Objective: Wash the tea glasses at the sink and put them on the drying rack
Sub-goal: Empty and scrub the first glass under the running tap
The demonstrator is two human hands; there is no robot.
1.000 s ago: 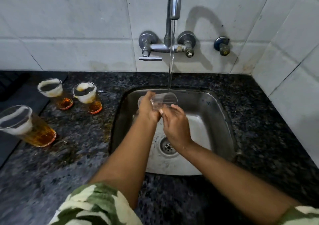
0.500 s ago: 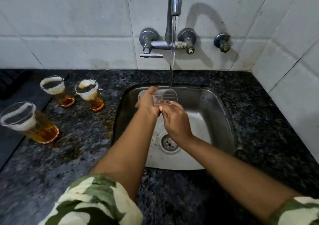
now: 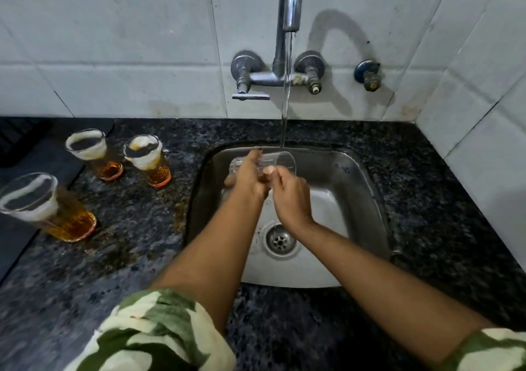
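Your left hand [image 3: 248,177] wraps round the clear, empty tea glass [image 3: 277,162], tipped sideways over the steel sink [image 3: 355,188], rim pointing right under the running water stream [image 3: 286,91]. Your right hand [image 3: 291,197] sits just right and nearer, fingertips pinching its rim. Three tea-stained glasses [image 3: 148,161] wait on the speckled dark stone desk [image 3: 136,228], far left.

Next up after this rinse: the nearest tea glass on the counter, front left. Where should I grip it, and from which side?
Take the nearest tea glass around its lower, narrower half, coming from its right, the sink side. It tapers toward the base, holds amber tea and has froth coating the upper wall, so the rim is probably slippery. Keep it upright until it is over the basin.
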